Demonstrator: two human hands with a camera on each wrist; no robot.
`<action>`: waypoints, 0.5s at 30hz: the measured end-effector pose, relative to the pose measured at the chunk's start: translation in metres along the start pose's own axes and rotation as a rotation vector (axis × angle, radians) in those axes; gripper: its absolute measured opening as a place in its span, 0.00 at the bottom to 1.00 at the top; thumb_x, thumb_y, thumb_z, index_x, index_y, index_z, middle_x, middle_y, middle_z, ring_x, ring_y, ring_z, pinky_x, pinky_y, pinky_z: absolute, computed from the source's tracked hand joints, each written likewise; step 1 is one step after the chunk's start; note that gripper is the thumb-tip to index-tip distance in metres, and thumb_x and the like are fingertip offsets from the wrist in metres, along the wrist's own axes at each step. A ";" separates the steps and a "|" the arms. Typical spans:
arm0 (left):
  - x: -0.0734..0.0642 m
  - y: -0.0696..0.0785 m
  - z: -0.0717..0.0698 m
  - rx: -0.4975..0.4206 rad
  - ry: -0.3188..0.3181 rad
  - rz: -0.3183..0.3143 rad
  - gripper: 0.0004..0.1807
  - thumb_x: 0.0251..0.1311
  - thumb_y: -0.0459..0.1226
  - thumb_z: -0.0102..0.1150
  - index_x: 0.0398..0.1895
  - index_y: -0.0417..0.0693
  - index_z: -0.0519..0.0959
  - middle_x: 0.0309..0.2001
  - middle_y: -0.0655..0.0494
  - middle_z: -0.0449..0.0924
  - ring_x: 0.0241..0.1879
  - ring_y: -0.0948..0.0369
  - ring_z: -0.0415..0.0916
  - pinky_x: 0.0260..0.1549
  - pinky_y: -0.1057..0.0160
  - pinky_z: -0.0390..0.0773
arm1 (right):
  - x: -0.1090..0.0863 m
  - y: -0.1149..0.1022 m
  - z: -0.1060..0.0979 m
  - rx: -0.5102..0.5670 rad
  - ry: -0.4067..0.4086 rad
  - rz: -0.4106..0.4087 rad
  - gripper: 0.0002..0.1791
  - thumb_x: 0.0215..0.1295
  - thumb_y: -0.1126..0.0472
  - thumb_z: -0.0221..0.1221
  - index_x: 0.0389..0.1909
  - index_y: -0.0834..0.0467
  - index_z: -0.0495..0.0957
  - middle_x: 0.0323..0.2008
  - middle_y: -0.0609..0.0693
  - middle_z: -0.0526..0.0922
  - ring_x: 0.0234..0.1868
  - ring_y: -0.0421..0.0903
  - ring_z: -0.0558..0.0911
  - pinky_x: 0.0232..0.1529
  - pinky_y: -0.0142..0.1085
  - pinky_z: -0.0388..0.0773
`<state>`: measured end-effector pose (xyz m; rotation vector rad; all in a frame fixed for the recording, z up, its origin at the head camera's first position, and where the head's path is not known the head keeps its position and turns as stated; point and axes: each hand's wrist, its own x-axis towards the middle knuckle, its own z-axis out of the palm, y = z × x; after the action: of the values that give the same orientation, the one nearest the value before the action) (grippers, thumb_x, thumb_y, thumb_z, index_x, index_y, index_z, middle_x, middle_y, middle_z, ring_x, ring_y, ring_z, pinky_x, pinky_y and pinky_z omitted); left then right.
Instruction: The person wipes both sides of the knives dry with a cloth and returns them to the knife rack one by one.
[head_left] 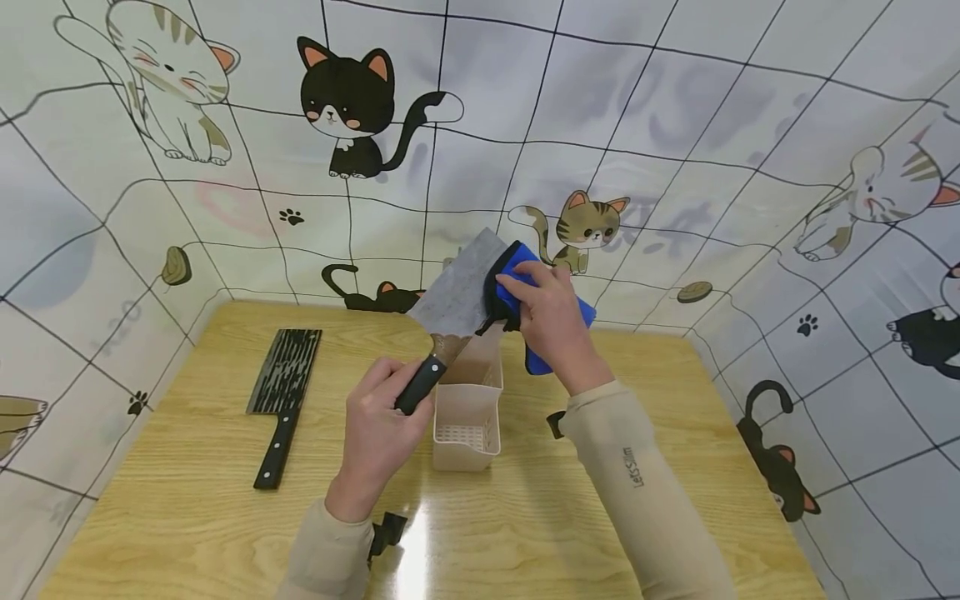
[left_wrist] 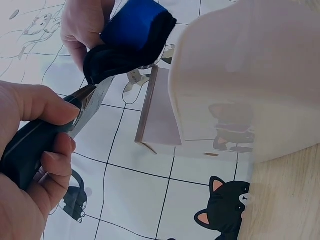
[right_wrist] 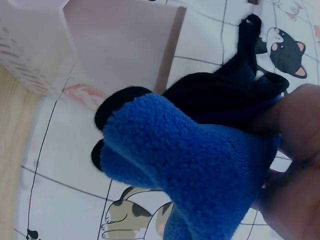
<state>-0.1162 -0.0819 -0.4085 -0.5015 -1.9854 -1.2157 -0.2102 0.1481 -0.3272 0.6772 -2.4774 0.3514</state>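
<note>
My left hand (head_left: 381, 429) grips the black handle of a cleaver (head_left: 459, 292), its broad grey blade raised and tilted up to the right. Blue cloth (head_left: 536, 362) with black edging is bunched in my right hand (head_left: 558, 325), pinched between thumb and fingers. Its black edge lies against the right side of the blade. The right wrist view shows the fluffy face of this cloth (right_wrist: 185, 145). Just below the blade stands a pale plastic holder (head_left: 467, 460) with a perforated bottom, partly covered by the cleaver.
On the left of the wooden table (head_left: 187, 508) lies another cleaver (head_left: 281, 392) with a streaked dark blade and black handle. Cat-printed sheeting (head_left: 480, 108) rises behind and at both sides. Black straps (head_left: 388, 533) show at the wrists.
</note>
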 end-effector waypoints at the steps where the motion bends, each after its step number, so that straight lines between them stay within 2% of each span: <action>1: 0.000 0.000 0.000 -0.003 0.005 0.002 0.16 0.47 0.21 0.67 0.43 0.34 0.89 0.30 0.49 0.76 0.23 0.60 0.70 0.21 0.66 0.70 | 0.000 -0.002 -0.002 0.004 -0.028 0.001 0.24 0.69 0.77 0.53 0.60 0.57 0.85 0.58 0.60 0.80 0.52 0.62 0.76 0.56 0.52 0.73; 4: -0.001 0.000 0.001 0.003 0.015 0.010 0.16 0.47 0.21 0.66 0.42 0.35 0.89 0.30 0.50 0.76 0.23 0.60 0.70 0.21 0.66 0.69 | 0.001 -0.009 -0.005 0.025 -0.098 -0.004 0.25 0.69 0.77 0.52 0.60 0.56 0.85 0.59 0.59 0.80 0.53 0.62 0.75 0.57 0.52 0.73; 7: -0.001 -0.001 0.002 0.003 0.031 0.021 0.17 0.46 0.20 0.65 0.41 0.36 0.89 0.29 0.50 0.76 0.23 0.60 0.71 0.21 0.66 0.69 | 0.002 -0.017 -0.008 0.045 -0.134 -0.024 0.25 0.69 0.77 0.51 0.59 0.56 0.85 0.59 0.59 0.80 0.54 0.62 0.75 0.60 0.52 0.72; 15: -0.001 0.001 0.002 0.019 0.039 0.046 0.18 0.44 0.20 0.66 0.41 0.37 0.89 0.29 0.50 0.76 0.23 0.60 0.71 0.20 0.66 0.70 | 0.005 -0.041 -0.009 0.076 -0.132 -0.138 0.23 0.68 0.77 0.53 0.55 0.56 0.87 0.55 0.57 0.83 0.51 0.60 0.76 0.57 0.52 0.73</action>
<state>-0.1155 -0.0802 -0.4097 -0.5080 -1.9405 -1.1687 -0.1880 0.1157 -0.3131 0.9253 -2.5340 0.3605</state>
